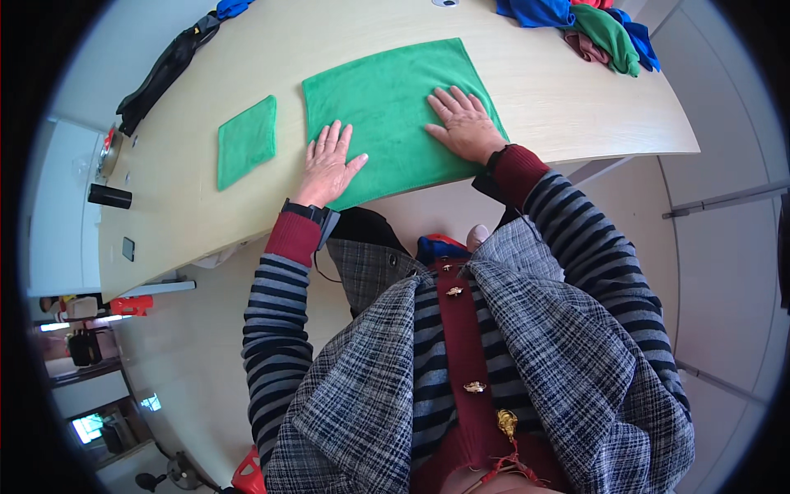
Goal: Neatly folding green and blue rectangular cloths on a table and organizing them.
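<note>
A green cloth (387, 107) lies spread flat on the pale wooden table, reaching its near edge. My left hand (327, 165) rests on the cloth's left side, fingers stretched and pointing away from me. On its right part lies my right hand (463, 125), palm down with the fingers apart. Neither hand grips the fabric. To the left of the spread cloth sits a smaller green cloth (247, 142), folded into a flat square and apart from both hands.
A heap of blue, green, red and brownish cloths (605, 37) lies at the table's far right. Along the left side are a black bag-like item (169, 70), a black cylinder (110, 196) and a small dark flat device (128, 249). White cabinets (724, 272) stand to the right.
</note>
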Motion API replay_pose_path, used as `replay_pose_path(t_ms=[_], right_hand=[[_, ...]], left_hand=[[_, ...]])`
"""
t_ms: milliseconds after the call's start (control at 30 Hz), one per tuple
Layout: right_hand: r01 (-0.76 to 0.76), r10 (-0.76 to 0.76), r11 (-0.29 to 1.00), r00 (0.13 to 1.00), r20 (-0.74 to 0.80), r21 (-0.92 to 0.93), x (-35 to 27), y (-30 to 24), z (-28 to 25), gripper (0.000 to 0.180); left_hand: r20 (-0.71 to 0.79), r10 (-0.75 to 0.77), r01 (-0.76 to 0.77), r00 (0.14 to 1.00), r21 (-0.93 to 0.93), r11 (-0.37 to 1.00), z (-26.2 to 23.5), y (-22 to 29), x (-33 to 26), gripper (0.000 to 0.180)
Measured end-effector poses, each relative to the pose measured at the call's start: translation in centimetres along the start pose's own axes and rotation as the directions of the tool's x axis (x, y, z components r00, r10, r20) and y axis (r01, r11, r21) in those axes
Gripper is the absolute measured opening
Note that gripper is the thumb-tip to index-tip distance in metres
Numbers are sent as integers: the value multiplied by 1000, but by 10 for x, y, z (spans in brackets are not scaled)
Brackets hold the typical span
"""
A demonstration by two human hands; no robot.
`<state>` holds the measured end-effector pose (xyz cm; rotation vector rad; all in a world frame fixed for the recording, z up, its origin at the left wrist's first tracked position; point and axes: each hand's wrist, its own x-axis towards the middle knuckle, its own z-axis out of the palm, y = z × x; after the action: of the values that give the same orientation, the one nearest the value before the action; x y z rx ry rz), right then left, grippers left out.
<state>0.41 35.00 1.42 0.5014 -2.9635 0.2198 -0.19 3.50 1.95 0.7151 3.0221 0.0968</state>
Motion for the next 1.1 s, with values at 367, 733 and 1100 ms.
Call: replay_pose_path(t_ms=[367, 733, 1100], right_hand=[[-213, 217, 975, 975, 45, -67, -11, 48, -15, 68], [82, -85, 996, 992, 98, 31, 9, -44, -4, 66], [-83, 86, 996, 991, 102, -39, -10, 60, -9, 66]], left_hand=[[63, -84, 85, 994, -7, 996, -20, -14, -7, 79], [41, 172, -172, 984, -10, 985, -8, 46, 39, 72], [-51, 10, -11, 999, -16, 1000, 6, -36, 0, 74]])
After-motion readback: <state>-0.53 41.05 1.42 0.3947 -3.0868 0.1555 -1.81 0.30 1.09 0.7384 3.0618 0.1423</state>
